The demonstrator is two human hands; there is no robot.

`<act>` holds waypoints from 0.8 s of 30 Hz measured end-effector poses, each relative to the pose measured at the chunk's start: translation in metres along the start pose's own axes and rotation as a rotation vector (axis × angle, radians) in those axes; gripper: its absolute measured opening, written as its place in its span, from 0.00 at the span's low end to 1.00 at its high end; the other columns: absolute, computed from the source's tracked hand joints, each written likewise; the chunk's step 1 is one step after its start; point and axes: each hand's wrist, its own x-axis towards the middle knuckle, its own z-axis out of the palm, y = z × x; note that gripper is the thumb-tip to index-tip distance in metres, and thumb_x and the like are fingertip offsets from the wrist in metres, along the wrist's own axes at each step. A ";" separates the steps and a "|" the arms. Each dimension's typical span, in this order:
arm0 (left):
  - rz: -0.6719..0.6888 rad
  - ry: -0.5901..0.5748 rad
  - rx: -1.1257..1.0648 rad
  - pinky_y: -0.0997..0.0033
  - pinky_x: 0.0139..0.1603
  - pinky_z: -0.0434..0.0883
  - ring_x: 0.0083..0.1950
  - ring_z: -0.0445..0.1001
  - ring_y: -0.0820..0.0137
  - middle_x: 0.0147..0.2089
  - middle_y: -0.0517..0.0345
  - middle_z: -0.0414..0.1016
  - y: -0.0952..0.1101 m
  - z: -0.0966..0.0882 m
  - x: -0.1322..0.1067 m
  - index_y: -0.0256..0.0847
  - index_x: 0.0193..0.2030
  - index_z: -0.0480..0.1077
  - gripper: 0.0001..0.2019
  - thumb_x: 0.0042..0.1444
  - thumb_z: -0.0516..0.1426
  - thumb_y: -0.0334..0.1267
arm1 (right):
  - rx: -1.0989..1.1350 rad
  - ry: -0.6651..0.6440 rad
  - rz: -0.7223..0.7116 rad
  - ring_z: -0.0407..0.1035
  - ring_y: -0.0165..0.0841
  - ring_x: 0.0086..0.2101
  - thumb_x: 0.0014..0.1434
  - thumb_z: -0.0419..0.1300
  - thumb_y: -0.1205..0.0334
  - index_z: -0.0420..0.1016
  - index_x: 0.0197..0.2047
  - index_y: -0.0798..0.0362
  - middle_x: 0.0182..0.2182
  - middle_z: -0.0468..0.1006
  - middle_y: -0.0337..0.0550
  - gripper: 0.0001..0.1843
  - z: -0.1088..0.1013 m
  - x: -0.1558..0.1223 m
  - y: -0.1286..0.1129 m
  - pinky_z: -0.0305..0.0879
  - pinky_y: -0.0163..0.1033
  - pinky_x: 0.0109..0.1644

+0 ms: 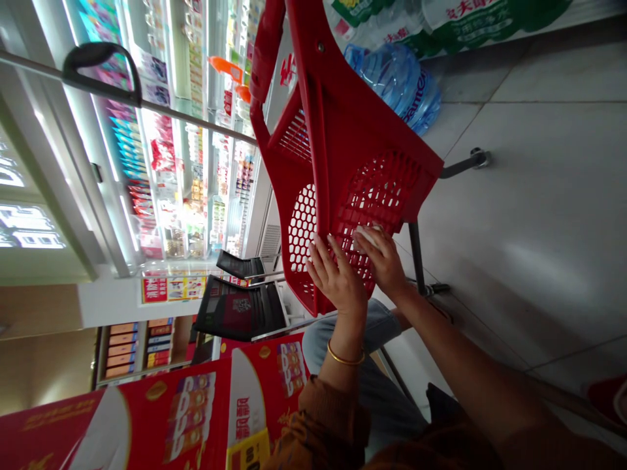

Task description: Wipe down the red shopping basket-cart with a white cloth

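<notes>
In the head view, a red perforated plastic shopping basket (372,189) held just beside a blue denim-covered knee (343,333), the left hand (336,274) with fingers released and spread flat on its mesh, the right hand (382,261) with fingers curled, grasping a white wad of cloth (367,236) pressed against that same mesh.

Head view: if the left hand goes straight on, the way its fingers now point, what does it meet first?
The left hand would most likely meet the perforated wall of the red plastic shopping basket first. Its fingertips look very close to the mesh, perhaps touching, though the depth is hard to judge.
</notes>
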 end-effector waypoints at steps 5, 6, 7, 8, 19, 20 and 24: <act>0.085 -0.006 -0.032 0.49 0.72 0.48 0.73 0.47 0.63 0.69 0.45 0.58 0.001 -0.004 0.021 0.39 0.67 0.58 0.22 0.66 0.46 0.32 | 0.002 -0.006 -0.019 0.59 0.36 0.63 0.69 0.48 0.65 0.53 0.68 0.37 0.62 0.66 0.39 0.27 -0.003 0.027 -0.017 0.57 0.53 0.69; 0.091 -0.010 -0.038 0.49 0.72 0.48 0.73 0.47 0.63 0.69 0.45 0.58 0.001 -0.004 0.025 0.39 0.67 0.59 0.22 0.66 0.47 0.32 | 0.001 -0.021 -0.029 0.58 0.36 0.63 0.70 0.47 0.64 0.52 0.68 0.36 0.63 0.66 0.38 0.27 -0.004 0.034 -0.019 0.56 0.53 0.69; 0.095 -0.016 -0.044 0.49 0.72 0.48 0.73 0.47 0.63 0.69 0.44 0.58 0.001 -0.003 0.028 0.38 0.66 0.59 0.22 0.66 0.47 0.32 | 0.000 -0.039 -0.041 0.57 0.36 0.64 0.70 0.47 0.64 0.51 0.69 0.36 0.63 0.65 0.37 0.27 -0.005 0.042 -0.022 0.55 0.53 0.70; 0.096 -0.024 -0.050 0.49 0.72 0.49 0.73 0.46 0.62 0.69 0.43 0.57 0.001 -0.002 0.030 0.38 0.66 0.59 0.22 0.66 0.46 0.32 | -0.003 -0.057 -0.054 0.56 0.36 0.64 0.70 0.47 0.63 0.50 0.69 0.35 0.64 0.64 0.36 0.27 -0.005 0.049 -0.023 0.54 0.53 0.70; 0.061 -0.052 -0.042 0.51 0.73 0.48 0.74 0.41 0.63 0.70 0.44 0.55 0.007 0.006 0.027 0.36 0.68 0.55 0.23 0.67 0.44 0.32 | -0.034 -0.132 -0.082 0.52 0.35 0.66 0.70 0.45 0.64 0.43 0.70 0.34 0.66 0.60 0.32 0.30 0.001 0.052 -0.018 0.51 0.53 0.72; 0.060 -0.063 -0.046 0.50 0.73 0.47 0.74 0.40 0.62 0.70 0.46 0.55 0.008 0.007 0.026 0.38 0.69 0.55 0.23 0.67 0.45 0.32 | -0.030 -0.131 -0.079 0.52 0.35 0.66 0.70 0.45 0.64 0.43 0.70 0.35 0.66 0.60 0.33 0.30 0.002 0.050 -0.016 0.51 0.53 0.72; 0.093 -0.070 -0.029 0.46 0.73 0.45 0.74 0.37 0.60 0.71 0.50 0.54 0.009 0.011 0.021 0.43 0.68 0.55 0.23 0.67 0.47 0.34 | -0.028 -0.124 -0.055 0.52 0.34 0.66 0.70 0.46 0.63 0.46 0.70 0.37 0.66 0.61 0.36 0.28 0.001 0.041 -0.009 0.52 0.52 0.72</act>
